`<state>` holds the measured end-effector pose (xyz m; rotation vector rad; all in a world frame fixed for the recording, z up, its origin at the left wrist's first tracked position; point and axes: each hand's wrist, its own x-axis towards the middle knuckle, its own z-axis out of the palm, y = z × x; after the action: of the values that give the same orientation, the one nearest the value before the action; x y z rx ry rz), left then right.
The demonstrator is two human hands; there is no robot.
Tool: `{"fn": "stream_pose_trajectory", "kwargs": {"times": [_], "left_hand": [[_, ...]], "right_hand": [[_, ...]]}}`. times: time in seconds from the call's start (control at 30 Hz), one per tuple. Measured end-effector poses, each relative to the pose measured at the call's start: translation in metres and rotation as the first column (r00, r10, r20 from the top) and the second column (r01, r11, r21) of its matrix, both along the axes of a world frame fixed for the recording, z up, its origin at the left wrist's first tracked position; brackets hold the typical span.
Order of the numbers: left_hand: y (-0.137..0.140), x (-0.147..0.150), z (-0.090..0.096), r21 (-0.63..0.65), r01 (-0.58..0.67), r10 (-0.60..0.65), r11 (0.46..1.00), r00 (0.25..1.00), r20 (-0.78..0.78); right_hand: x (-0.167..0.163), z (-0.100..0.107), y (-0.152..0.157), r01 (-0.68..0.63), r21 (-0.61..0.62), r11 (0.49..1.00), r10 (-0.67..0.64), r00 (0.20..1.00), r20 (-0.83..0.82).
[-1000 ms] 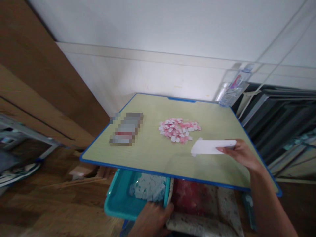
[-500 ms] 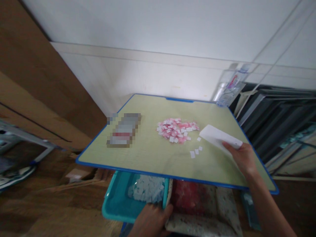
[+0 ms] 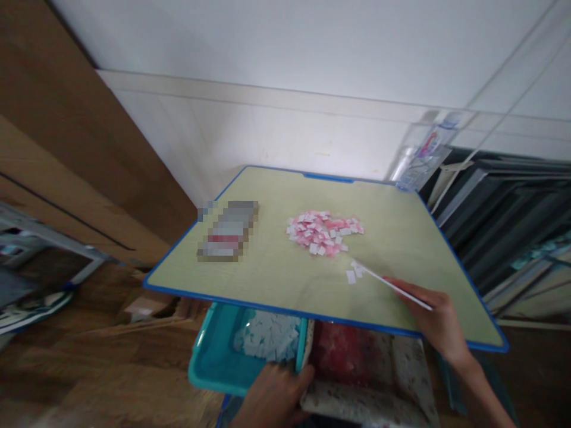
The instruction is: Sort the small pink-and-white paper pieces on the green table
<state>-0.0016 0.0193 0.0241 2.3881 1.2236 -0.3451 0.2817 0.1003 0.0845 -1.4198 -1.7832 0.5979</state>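
My right hand is closed on a thin white card-like sheet, held nearly edge-on over the right side of the board. Its far end is at a few small white pieces. Farther back, a pile of small pink and white pieces lies on the pale yellow board with a blue rim. Below the board's front edge, my left hand grips where the side of a teal basin meets a stained tray. White pieces lie in the basin, and red material in the tray.
A blurred-out rectangular object lies on the board's left. At the back right corner stands a clear plastic bottle. Dark flat panels lean at the right, and a brown cabinet-like panel stands at the left.
My right hand has brought the white sheet toward me and turned it from broad side to nearly edge-on, down at the loose pieces. My left hand keeps its hold. The view has shifted slightly.
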Motion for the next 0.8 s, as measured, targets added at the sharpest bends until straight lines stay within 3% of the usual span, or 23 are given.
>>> {"fn": "stream_pose_trajectory", "kwargs": {"times": [0.2,0.47,0.8], "left_hand": [[-0.001,-0.001,0.001,0.022,0.012,-0.012,1.0,1.0,0.005],[-0.001,0.0,0.0,0.041,0.013,-0.013,0.999,1.0,-0.006],[-0.002,-0.001,-0.003,0.058,0.017,-0.017,0.998,1.0,0.004]], "right_hand": [[-0.016,-0.005,-0.021,-0.046,0.119,0.992,0.039,0.998,0.059],[-0.034,-0.014,-0.042,-0.085,0.17,0.982,0.066,0.991,0.112],[-0.059,-0.007,-0.04,-0.162,0.128,0.979,0.153,0.985,0.079]]}}
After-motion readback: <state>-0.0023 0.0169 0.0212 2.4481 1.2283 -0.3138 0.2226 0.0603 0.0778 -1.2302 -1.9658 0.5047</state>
